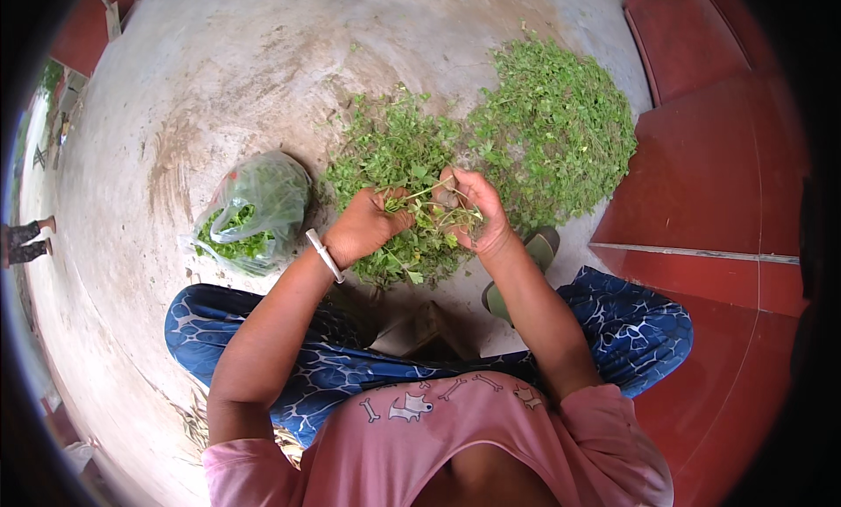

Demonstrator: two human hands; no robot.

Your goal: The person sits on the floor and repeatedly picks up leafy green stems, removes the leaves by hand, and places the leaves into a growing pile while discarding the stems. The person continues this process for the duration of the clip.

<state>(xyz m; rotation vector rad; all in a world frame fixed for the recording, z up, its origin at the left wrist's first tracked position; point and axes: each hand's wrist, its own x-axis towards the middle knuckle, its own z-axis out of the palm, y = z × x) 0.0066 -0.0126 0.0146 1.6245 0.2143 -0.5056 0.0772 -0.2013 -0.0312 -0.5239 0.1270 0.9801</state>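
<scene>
Head view. A person sits on a concrete floor point(219, 87), knees apart in blue patterned trousers point(333, 376), and works with both hands over leafy greens. The left hand point(363, 227) is closed around a bunch of stems point(419, 194), fingers curled tight about it; a pale bangle point(324, 255) circles the wrist. The right hand point(473, 211) meets it from the other side, thumb and forefinger pinching thin stalks drawn from the same bunch, the other fingers bent loosely. The bunch lies between the two hands, just above the near pile point(394, 157) of greens on the floor in front of the knees. A second, broader and flatter pile point(561, 130) lies to the right of it, touching at the edge and reaching a red step point(718, 174). To the left, apart from the piles, a clear plastic bag point(254, 211) holds more greens. A green sandal point(536, 253) shows under the right forearm. At the far left edge another person's feet point(26, 240) stand on the floor.
</scene>
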